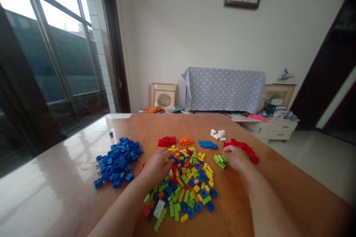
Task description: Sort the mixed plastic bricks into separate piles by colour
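Note:
My left hand [158, 166] reaches over the upper left of a mixed pile of toy building bricks [185, 179]. Its thumb and fingers are apart and curved down by a dark blue piece; the fingertips are partly hidden. On the right, my right hand [236, 156] is closed in a pinch, with a bit of a light green brick [224, 152] showing at its fingertips. Just below that lies a small row of light green bricks [220, 161]. A heap of red bricks [244, 149] sits behind and right of this hand.
Rows of red bricks [167, 141], orange bricks [186, 141] and blue bricks [208, 144] lie beyond the pile. White bricks [218, 134] are farther back. A large blue heap [119, 161] stands left on the wooden table [69, 177], with one blue piece [111, 134] behind it.

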Demonstrator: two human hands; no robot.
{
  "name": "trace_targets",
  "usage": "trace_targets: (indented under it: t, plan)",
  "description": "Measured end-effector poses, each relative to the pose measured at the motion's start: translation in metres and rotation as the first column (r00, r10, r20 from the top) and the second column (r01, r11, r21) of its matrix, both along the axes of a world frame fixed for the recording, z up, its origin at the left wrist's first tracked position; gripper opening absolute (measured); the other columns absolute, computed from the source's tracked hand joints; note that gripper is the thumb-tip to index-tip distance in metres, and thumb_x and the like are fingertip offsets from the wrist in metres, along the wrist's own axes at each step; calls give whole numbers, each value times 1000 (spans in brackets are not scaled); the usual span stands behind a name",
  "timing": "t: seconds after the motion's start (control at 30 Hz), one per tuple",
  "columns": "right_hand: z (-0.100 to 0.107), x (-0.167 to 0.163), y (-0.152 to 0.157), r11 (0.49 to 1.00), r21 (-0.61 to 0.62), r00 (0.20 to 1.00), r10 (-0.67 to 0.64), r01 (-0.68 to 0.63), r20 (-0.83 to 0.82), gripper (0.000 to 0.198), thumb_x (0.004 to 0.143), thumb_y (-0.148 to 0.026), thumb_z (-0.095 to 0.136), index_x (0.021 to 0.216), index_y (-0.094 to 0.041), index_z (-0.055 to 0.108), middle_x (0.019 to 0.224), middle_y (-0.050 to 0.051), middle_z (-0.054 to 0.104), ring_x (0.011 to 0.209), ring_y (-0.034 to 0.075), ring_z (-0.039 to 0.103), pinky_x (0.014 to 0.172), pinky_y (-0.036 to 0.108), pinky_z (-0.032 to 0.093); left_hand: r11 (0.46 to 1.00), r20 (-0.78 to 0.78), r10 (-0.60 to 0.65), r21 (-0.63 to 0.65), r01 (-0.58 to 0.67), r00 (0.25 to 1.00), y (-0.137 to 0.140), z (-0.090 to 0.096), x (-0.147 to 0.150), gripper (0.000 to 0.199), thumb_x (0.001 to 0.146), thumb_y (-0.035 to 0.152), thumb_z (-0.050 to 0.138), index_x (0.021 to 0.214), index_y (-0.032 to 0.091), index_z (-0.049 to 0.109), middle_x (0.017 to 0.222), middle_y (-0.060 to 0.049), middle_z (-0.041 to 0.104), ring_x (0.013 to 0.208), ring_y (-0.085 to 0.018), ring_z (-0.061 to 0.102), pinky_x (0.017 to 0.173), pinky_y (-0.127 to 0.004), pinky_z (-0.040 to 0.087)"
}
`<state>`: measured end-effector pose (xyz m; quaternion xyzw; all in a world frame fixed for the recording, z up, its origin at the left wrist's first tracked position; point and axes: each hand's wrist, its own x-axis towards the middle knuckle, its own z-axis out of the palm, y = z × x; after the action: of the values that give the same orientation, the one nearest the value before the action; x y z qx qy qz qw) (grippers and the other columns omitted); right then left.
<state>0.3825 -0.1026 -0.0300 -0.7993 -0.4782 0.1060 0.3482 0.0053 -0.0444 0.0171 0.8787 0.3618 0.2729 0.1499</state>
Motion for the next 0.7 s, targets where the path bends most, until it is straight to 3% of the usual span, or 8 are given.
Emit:
trace_targets:
  t: [0.3,0.5,0.7]
  plan:
    - [-3,0,3,999,-31,1000,10,-10,2,22,80,-30,61,90,-18,76,81,7,78,75,22,70,67,27,49,1000,-18,2,20,-1,1000,1,-2,-2,24,94,29,53,110,22,70,108,-9,68,105,-25,63,93,-33,48]
    - [-5,2,7,999,-44,999,24,-23,23,30,82,-27,58,105,-20,76,110,8,78,97,23,71,81,28,51,1000,-25,1,19,0,1000,1,-2,-1,24,94,30,53,109,22,70,107,-8,68,104,-24,63,93,-33,48]
    - [-10,3,9,996,-74,999,39,-39,0,21,80,-26,61,92,-22,78,90,5,80,81,20,70,70,25,50,1000,-21,-4,23,4,1000,3,-4,-1,23,95,30,52,108,23,70,106,-8,69,103,-23,63,93,-32,48]
